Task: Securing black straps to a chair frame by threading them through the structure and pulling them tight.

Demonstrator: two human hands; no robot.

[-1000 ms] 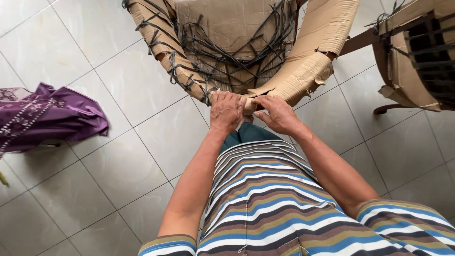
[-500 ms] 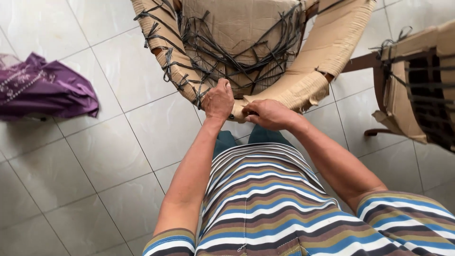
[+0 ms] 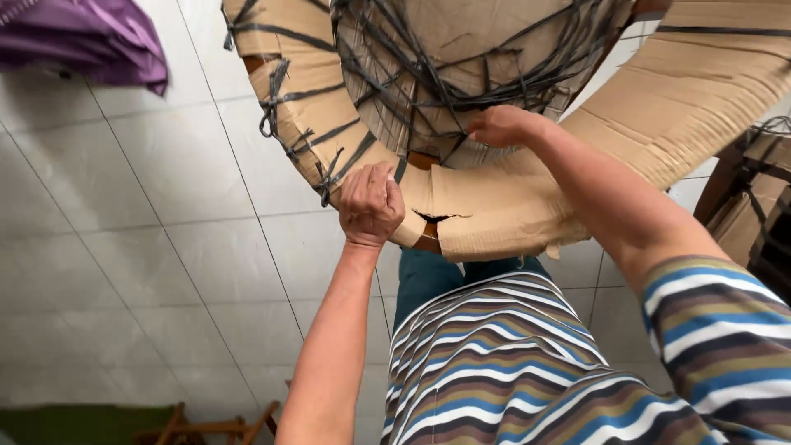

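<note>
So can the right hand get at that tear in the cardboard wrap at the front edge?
Probably yes. The right hand rests on the strapped middle just above the tear, with open cardboard between; the left hand grips beside it, not over it.

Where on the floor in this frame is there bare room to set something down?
The widest free patch is the tiled floor left of the left hand, below the purple cloth and above the wooden frame. It is crowded around the cardboard-wrapped chair, which the right hand touches, and the second wrapped piece.
</note>
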